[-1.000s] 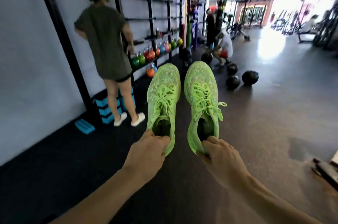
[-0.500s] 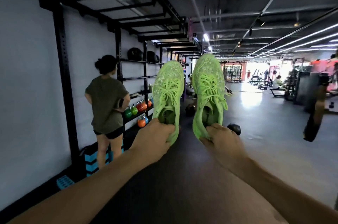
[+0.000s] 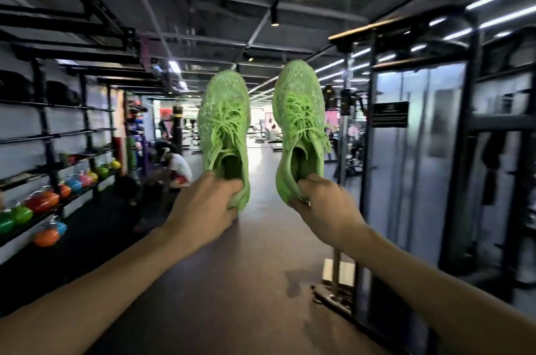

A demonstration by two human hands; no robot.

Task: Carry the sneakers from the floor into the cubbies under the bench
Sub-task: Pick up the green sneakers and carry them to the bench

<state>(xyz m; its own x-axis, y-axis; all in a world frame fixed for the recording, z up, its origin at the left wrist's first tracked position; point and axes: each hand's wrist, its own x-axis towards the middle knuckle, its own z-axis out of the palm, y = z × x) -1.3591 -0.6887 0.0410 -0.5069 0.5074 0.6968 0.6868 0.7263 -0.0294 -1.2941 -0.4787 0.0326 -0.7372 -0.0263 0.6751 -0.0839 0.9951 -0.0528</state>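
Note:
Two neon green knit sneakers hang in the air in front of me, toes pointing up and away. My left hand [image 3: 207,206] grips the heel collar of the left sneaker [image 3: 224,125]. The right sneaker [image 3: 300,122] is held the same way by my right hand [image 3: 324,204], pinched at its heel. The two shoes are side by side with a gap between them. Neither the bench nor its cubbies are in view.
A black wall rack [image 3: 58,151] with colourful kettlebells [image 3: 43,204] runs along the left. A black machine frame [image 3: 435,151] with a floor foot [image 3: 333,296] stands close on the right. A crouching person [image 3: 177,166] is ahead left. Dark gym floor [image 3: 246,282] stretches forward between them.
The view has swung up and to the right; the standing person at the rack has left the frame and the machine frame has come in on the right. Both hands keep their grip on the sneakers.

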